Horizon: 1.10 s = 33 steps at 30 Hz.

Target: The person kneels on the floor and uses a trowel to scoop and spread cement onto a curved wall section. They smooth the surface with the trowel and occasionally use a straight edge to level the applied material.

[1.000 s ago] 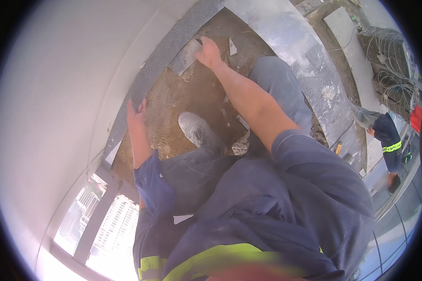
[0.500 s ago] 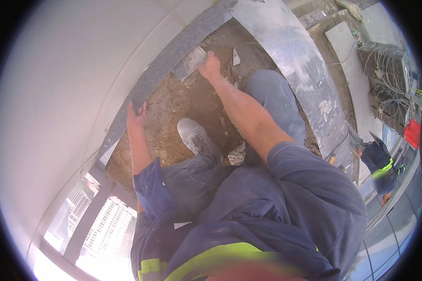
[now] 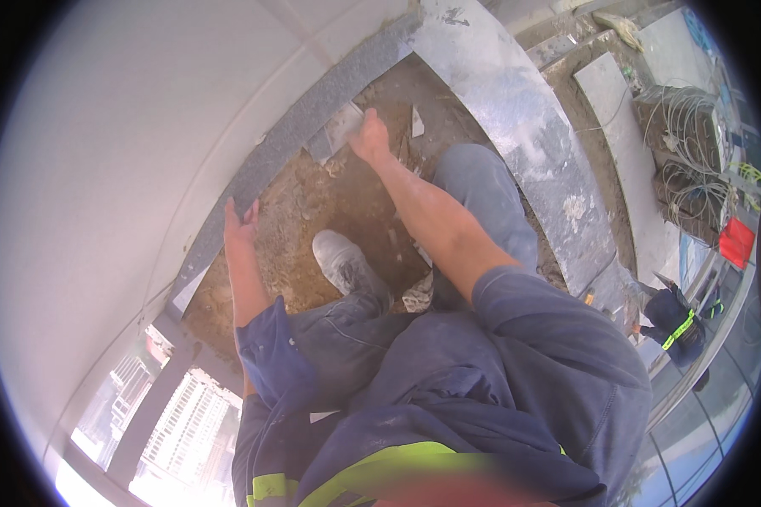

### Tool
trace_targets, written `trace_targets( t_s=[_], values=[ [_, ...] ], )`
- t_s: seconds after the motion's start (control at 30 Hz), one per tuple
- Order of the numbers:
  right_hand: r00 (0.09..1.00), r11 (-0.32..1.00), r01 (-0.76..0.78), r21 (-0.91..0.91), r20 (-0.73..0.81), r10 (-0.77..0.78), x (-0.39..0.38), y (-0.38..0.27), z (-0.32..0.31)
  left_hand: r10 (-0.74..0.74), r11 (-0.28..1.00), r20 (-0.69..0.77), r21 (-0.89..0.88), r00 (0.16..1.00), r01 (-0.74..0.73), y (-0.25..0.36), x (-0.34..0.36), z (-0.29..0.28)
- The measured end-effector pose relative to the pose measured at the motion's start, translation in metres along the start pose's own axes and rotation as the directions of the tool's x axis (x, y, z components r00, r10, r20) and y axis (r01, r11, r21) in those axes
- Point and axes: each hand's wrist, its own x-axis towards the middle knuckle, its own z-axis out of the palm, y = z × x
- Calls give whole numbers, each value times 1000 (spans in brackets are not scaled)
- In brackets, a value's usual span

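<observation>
A long grey stone strip [image 3: 283,150] runs along the foot of the pale wall. My left hand [image 3: 241,228] rests at its lower part, fingers spread and touching the strip's inner edge. Farther up, my right hand [image 3: 369,139] is closed on the edge of a small pale flat tile piece [image 3: 340,128]. That piece lies against the strip's inner edge, above the brown mortar bed [image 3: 300,198]; I cannot tell what supports it. The fingertips of my right hand are partly hidden. One dusty shoe [image 3: 342,260] stands in the mortar between my arms.
A large pale slab [image 3: 524,101] borders the work area on the right. A small white shard [image 3: 417,122] lies beyond my right hand. Stacked blocks with loose cables [image 3: 689,152], a red item [image 3: 736,242] and a bending co-worker [image 3: 676,325] are farther right.
The view has shifted slightly, so the scene sits lower. Both hands stay at nearly the same places on the strip and the tile piece. The co-worker has changed posture.
</observation>
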Motion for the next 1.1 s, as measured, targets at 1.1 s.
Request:
trace_targets(
  t_s=[1.1],
  values=[
    [846,64,-450,891,402,350,95,-62,-125,160,962,294,-262,942,-82,-35,-40,-13]
  ],
)
